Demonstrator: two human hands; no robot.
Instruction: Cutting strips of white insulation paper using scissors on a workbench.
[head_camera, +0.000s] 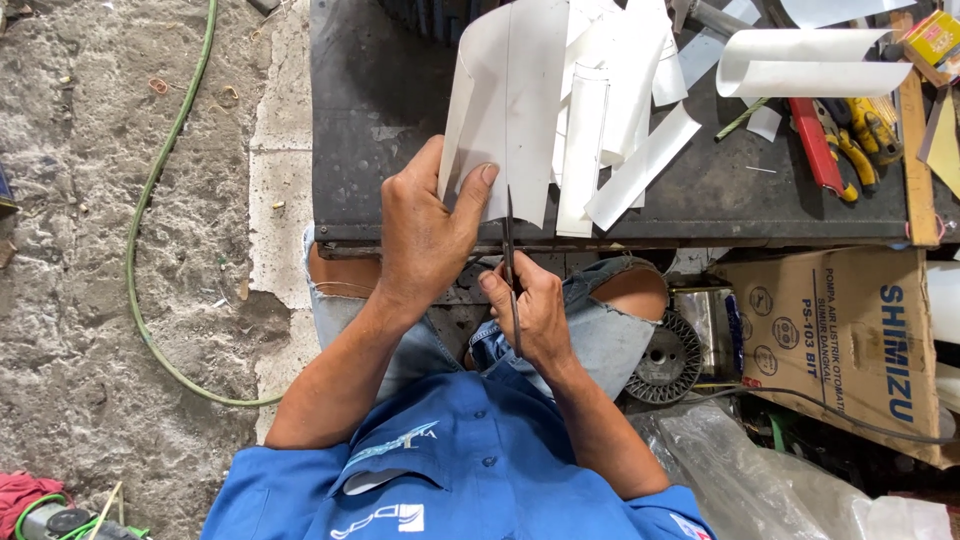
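You are sitting at the near edge of the dark worktop (400, 110), cutting a white sheet (505, 95) with a pair of scissors (510, 255). Your left hand (425, 235) is pinning the sheet's lower edge just above the middle of the frame, thumb on top and the other fingers curled underneath, pinching the sheet firmly. Your right hand (535, 310) is clenching around the scissor handles just below the worktop's edge, with the blades pointing up the frame and their tips meeting the sheet's bottom edge beside your left thumb. A thin line is running up the sheet in line with the blades, so the cut looks to be only starting. Going on would call for keeping the blades on that line and holding the sheet taut while sliding your left hand clear of the blade path. Cut white strips (620, 150) are lying to the right of the sheet, a curled white roll (800, 65) at upper right, and yellow-handled pliers (855, 150) near the right edge.
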